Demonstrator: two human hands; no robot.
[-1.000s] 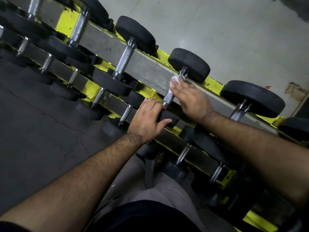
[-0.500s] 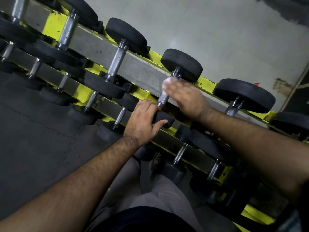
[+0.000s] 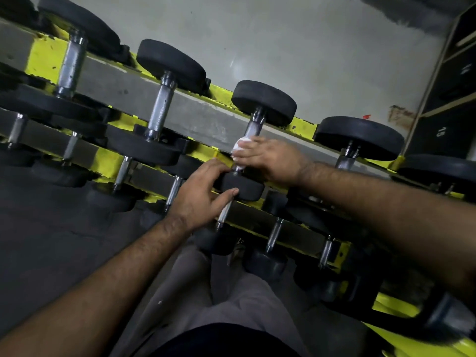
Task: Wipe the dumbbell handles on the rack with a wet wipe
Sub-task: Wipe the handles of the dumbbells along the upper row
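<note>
While right hand [image 3: 270, 158] wraps wet wipe [image 3: 240, 146] around dumbbell handle [image 3: 253, 128], left hand [image 3: 203, 194] grips near weight head [image 3: 242, 186]; next likely: neighbouring handle.

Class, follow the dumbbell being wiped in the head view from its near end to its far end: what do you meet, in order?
Near black weight head → left hand gripping it → white wet wipe under the right hand → bare steel handle → far weight head.

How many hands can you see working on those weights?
2: the left hand holds the dumbbell by its near end; the right hand wraps a white wipe round its handle.
</note>
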